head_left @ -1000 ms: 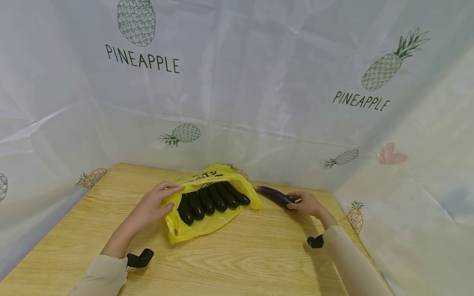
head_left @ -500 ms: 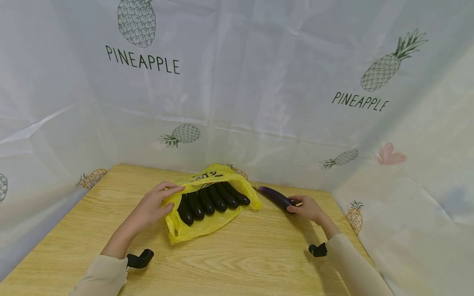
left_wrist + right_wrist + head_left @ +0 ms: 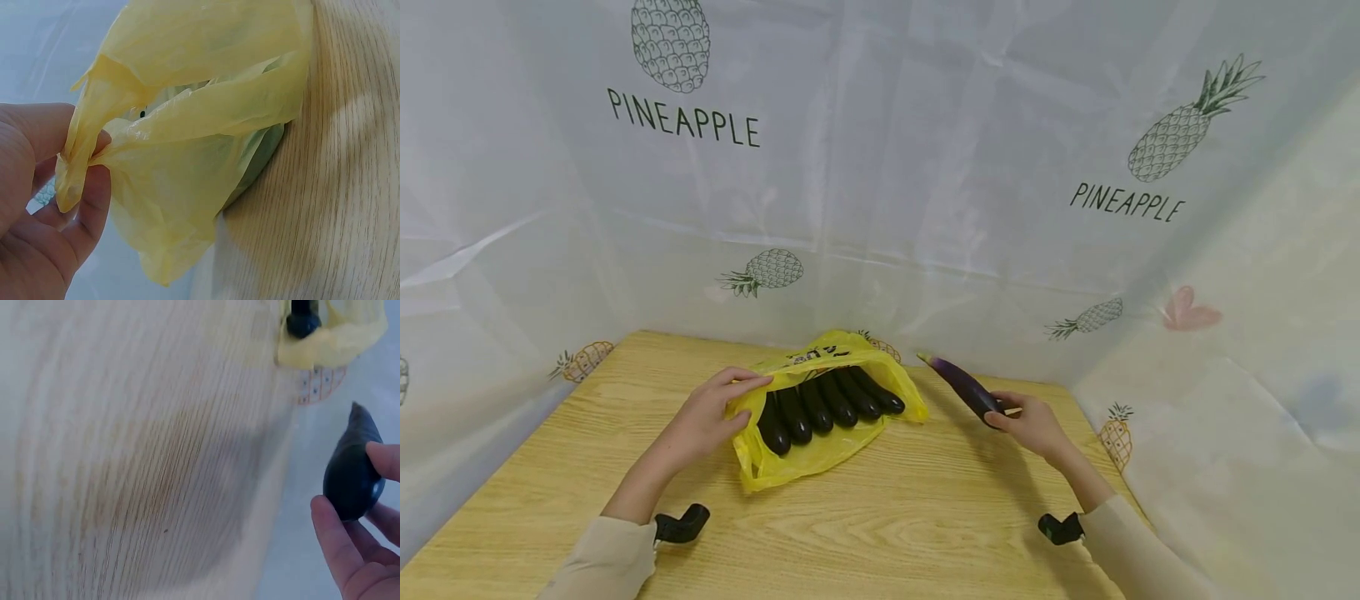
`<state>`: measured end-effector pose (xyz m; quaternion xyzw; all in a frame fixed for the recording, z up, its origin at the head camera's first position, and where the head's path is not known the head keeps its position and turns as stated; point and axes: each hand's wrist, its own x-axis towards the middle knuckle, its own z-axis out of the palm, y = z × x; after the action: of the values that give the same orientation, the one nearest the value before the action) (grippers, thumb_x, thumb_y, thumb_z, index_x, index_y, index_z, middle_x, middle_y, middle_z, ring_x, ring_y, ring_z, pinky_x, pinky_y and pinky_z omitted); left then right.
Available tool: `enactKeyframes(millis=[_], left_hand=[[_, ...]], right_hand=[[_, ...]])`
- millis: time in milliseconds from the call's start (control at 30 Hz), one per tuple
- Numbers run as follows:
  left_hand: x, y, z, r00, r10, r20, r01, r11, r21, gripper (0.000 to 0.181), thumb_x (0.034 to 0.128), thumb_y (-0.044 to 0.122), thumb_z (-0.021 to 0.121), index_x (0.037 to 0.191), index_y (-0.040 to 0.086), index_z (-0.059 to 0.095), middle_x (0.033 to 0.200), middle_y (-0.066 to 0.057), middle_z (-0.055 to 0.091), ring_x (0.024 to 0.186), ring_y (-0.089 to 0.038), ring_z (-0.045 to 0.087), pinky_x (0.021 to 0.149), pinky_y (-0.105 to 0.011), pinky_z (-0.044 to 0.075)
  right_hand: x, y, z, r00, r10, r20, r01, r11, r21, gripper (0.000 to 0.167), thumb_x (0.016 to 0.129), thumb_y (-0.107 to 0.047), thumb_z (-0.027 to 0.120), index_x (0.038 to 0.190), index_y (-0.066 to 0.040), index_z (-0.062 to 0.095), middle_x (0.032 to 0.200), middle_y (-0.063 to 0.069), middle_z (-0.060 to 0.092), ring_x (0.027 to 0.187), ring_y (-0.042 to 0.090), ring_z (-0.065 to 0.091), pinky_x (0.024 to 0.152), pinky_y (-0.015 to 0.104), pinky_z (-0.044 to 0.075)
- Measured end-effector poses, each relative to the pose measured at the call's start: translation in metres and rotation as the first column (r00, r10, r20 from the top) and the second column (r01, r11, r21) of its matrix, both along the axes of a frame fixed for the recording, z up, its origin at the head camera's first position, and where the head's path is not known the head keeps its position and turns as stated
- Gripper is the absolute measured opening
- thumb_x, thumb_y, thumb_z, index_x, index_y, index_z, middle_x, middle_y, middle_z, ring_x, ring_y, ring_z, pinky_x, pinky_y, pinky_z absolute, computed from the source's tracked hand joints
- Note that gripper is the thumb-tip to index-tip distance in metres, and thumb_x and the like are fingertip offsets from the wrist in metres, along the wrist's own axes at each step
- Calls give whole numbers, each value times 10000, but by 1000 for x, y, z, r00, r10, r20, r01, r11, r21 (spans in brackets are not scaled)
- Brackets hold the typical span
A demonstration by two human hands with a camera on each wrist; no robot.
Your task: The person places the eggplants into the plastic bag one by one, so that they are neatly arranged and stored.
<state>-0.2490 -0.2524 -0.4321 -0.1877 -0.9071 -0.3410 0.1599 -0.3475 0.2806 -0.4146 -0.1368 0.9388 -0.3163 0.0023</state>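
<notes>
A yellow plastic bag (image 3: 820, 467) lies on the table with its mouth towards me, and several dark eggplants (image 3: 823, 408) lie side by side in it. My left hand (image 3: 707, 417) pinches the left edge of the bag's mouth; the left wrist view shows the bunched plastic (image 3: 81, 150) between thumb and fingers. My right hand (image 3: 1030, 425) grips the rounded lower end of one more eggplant (image 3: 964, 387) to the right of the bag. This eggplant is tilted, its pale stem end up and towards the bag. In the right wrist view the held eggplant (image 3: 353, 478) is apart from the bag.
The wooden table (image 3: 880, 533) spreads in front of the bag. White sheeting (image 3: 880, 208) printed with pineapples hangs behind and at both sides. Black wrist mounts (image 3: 683, 525) stick out from both sleeves.
My right hand has lifted the eggplant from the table, stem end rising, and has shifted slightly right. My left hand and the bag have hardly moved.
</notes>
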Motion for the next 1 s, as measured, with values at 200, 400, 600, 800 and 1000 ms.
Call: enactKeyframes(millis=[200, 400, 600, 800, 1000], left_hand=[[0, 0, 0, 1000, 1, -7, -2, 1000, -11, 580, 929, -89, 729, 1475, 90, 647, 1388, -107, 601, 1036, -230, 585, 722, -297, 460], [0, 1, 0, 1000, -1, -5, 1, 1000, -10, 572, 933, -88, 724, 1472, 86, 648, 1392, -112, 598, 1070, -252, 594, 716, -296, 455], [1, 1, 1, 1000, 0, -8, 0, 1000, -3, 570, 929, -92, 724, 1469, 76, 648, 1389, -113, 600, 1112, -274, 602, 737, -305, 462], [1, 0, 0, 1000, 2, -14, -2, 1000, -8, 576, 929, -93, 726, 1473, 78, 644, 1388, -108, 602, 1063, -247, 596, 745, -310, 470], [1, 0, 1, 1000, 9, -10, -9, 1000, -13, 589, 933, -83, 732, 1486, 98, 638, 1405, -107, 597, 1072, -249, 604, 747, -320, 477]], right_hand=[[15, -10, 12, 1000, -3, -16, 2, 999, -54, 576, 1012, -312, 756, 1505, -60, 599, 1348, 244, 671, 1092, 351, 747, 803, 415, 627], [36, -25, 24, 997, 41, -72, -47, 996, -78, 542, 983, -298, 792, 1467, -102, 645, 1274, 177, 720, 1033, 298, 758, 763, 325, 616], [55, -47, 28, 993, 93, -69, -101, 989, -112, 531, 958, -302, 819, 1435, -120, 670, 1233, 141, 735, 1009, 282, 755, 747, 308, 611], [72, -72, 21, 991, 137, 0, -135, 980, -148, 501, 950, -314, 828, 1405, -158, 687, 1209, 88, 730, 980, 212, 746, 736, 271, 600], [83, -94, 10, 973, 224, 48, -212, 960, -182, 504, 948, -311, 830, 1394, -116, 699, 1192, 104, 734, 944, 207, 750, 713, 279, 604]])
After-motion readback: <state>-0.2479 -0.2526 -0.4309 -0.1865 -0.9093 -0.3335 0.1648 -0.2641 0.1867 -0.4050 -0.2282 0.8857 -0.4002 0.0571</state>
